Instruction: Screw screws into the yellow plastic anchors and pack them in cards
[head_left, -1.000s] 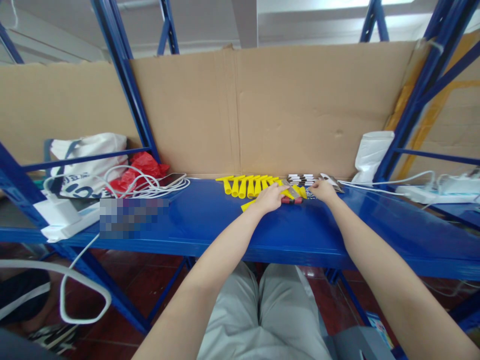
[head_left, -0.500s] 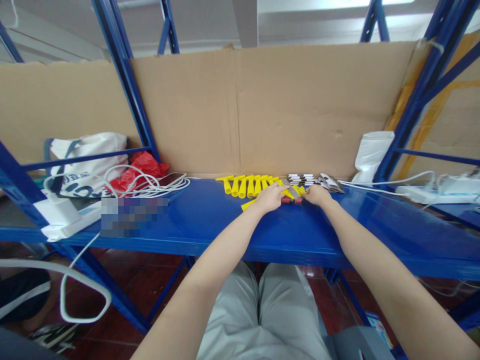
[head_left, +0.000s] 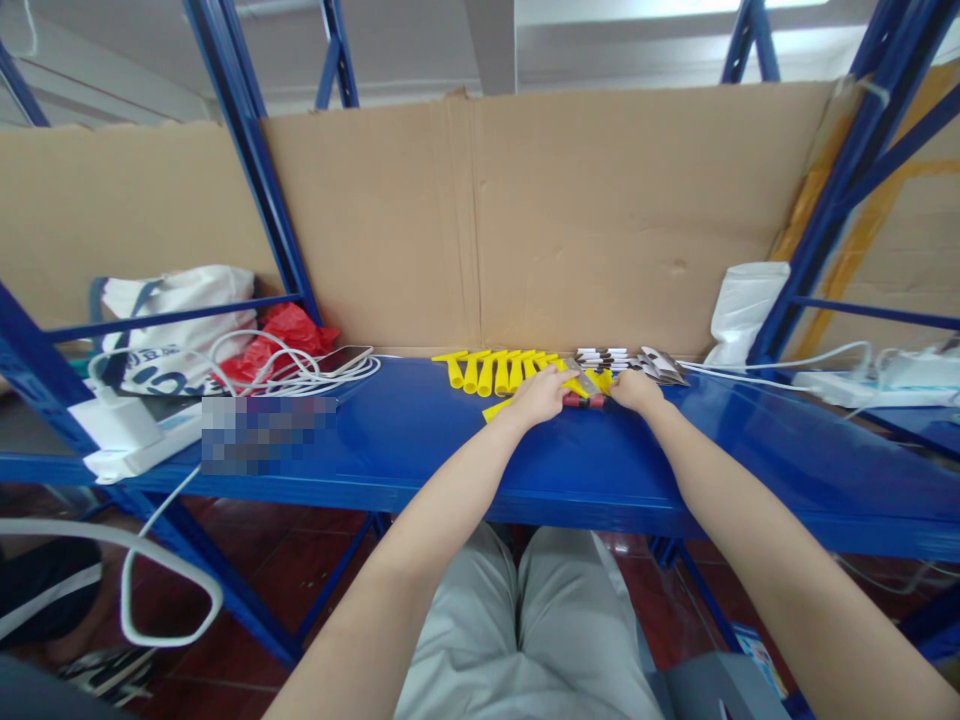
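Two bare hands were in close on the blue metal shelf, apart from each other and working over the same small cluster! The left hand (head_left: 541,396) had its fingers closed on a yellow-handled tool (head_left: 573,386), which lay low over the shelf (head_left: 375,440), with a grey plate (head_left: 580,377) angled just beside the fingers. Over at the left hand's three o'clock came the right hand (head_left: 637,390), its fingertips right up against a yellow end; whether they gripped it or merely touched it, you could not tell. A dark red cylinder (head_left: 595,401) sat between the two. At the left hand's ten o'clock, a tidy rank of yellow tubular pieces (head_left: 501,378) lay side by side! Its two o'clock had the white-and-dark striped stack (head_left: 604,358), and flat dark-and-white pieces (head_left: 664,366) lay loosely overlapped at the right hand's one o'clock. Farther off at that hand's two o'clock, a white plastic bag (head_left: 742,315) stood against the blue upright. Out toward nine o'clock from the left hand, coiled white cable (head_left: 330,375) spread before a crumpled red plastic bag (head_left: 289,340), and brown cardboard (head_left: 600,220) walled off twelve.
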